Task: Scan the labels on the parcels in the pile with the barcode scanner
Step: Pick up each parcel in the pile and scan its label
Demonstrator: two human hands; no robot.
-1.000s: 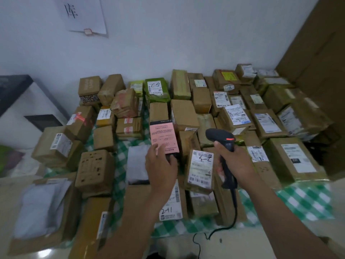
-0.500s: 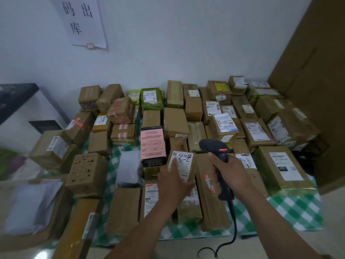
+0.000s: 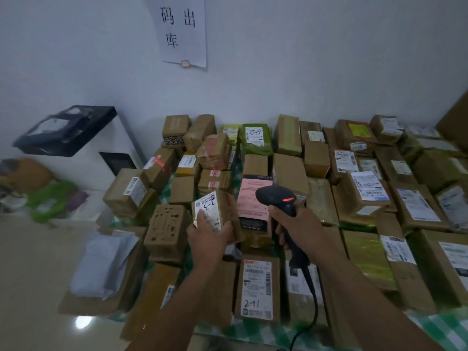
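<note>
A pile of several cardboard parcels (image 3: pixel 291 171) with white labels covers a table with a green checked cloth (image 3: pixel 440 325). My left hand (image 3: pixel 209 234) holds a small brown parcel (image 3: pixel 228 209) lifted above the pile, its white label marked by hand facing me and tilted left. My right hand (image 3: pixel 297 226) grips the black barcode scanner (image 3: pixel 276 196), whose red light is on. The scanner's head sits just right of the held parcel, over a pink-labelled parcel (image 3: pixel 253 198). Its black cable (image 3: pixel 312 297) hangs down toward the table's front edge.
A paper sign with black characters (image 3: pixel 181 29) hangs on the white wall. A white cabinet with a black top (image 3: pixel 76 138) stands to the left, with bags (image 3: pixel 48 196) on the floor beside it. A large brown board (image 3: pixel 455 125) stands at the far right.
My left hand has picked up the small labelled parcel and carried it up and to the left. The scanner has followed it leftward. My head has turned left.
</note>
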